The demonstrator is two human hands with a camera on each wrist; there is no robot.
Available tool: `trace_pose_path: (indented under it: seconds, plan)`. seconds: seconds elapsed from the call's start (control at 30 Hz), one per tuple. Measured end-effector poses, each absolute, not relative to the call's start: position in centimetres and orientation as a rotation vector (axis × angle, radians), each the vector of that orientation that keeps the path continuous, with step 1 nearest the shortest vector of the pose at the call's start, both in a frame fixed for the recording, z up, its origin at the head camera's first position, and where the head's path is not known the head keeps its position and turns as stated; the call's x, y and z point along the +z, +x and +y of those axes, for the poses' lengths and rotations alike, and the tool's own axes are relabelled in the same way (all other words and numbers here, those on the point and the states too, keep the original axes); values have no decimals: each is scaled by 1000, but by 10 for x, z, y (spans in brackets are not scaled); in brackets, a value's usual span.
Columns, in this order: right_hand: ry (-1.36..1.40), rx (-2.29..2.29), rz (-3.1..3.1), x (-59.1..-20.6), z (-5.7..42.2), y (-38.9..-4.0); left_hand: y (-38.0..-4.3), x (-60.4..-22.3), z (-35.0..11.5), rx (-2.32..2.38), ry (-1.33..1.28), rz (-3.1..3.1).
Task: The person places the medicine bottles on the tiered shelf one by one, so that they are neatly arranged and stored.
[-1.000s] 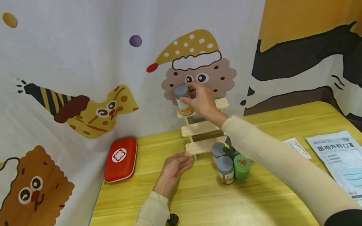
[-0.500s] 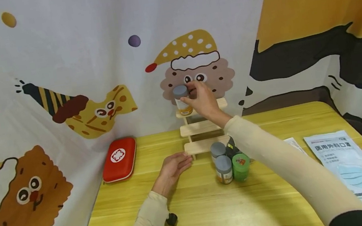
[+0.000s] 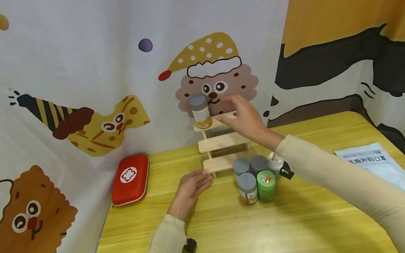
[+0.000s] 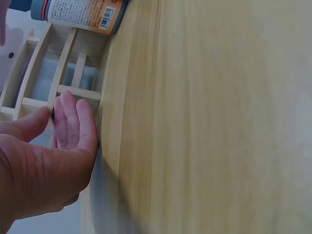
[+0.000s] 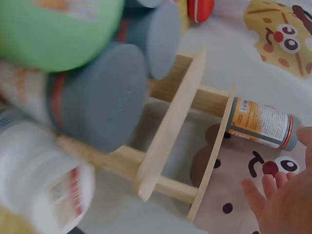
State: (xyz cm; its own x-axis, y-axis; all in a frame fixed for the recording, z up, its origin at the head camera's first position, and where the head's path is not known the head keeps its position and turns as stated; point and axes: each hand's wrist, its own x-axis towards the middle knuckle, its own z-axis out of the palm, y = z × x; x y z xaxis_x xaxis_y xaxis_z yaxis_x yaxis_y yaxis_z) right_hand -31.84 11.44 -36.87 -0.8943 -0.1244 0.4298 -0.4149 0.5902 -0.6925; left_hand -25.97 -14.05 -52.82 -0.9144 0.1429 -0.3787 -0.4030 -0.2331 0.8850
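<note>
A wooden step rack (image 3: 222,142) with three tiers stands against the backdrop. At the left end of its top tier a grey-lidded bottle (image 3: 201,112) with a white and orange label stands upright. My right hand (image 3: 246,118) is just right of that bottle, apart from it, fingers spread and nothing held. Down at the rack's lowest tier, my left hand (image 3: 192,189) holds the left end between thumb and fingers, as the left wrist view shows. Several bottles cluster before the rack: grey-lidded ones (image 3: 248,188), a green-lidded one (image 3: 266,185) and a white one (image 3: 275,163), partly hidden by my right wrist camera.
A red zip case (image 3: 130,180) with a white emblem lies on the table's left side. The mask packet (image 3: 387,169) at the right is partly covered by my right sleeve. A cartoon-printed curtain (image 3: 104,36) hangs behind the yellow wooden table (image 3: 218,241).
My right hand has let go of the grey-lidded bottle, which stays on the top tier, and has moved right. The left hand stays at the rack. The head view has shifted slightly.
</note>
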Motion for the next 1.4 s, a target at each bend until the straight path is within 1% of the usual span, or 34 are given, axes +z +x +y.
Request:
trace_pose_path:
  seconds: [0.27, 0.5, 0.77, 1.1, 1.4]
  plan:
    - [455, 1119, -2513, -378, 147, -292, -259, -526, -142, 2190, -294, 1707]
    - [466, 1113, -2504, -393, 172, -267, -262, -525, -141, 2188, -303, 1697]
    - [454, 1074, -2617, -406, 198, -237, -265, -525, -141, 2196, -286, 1691]
    - [522, 959, -2631, -426, 206, -200, -266, -528, -142, 2200, -284, 1670]
    - [531, 947, -2736, -438, 201, -178, -263, -527, -142, 2192, -301, 1666]
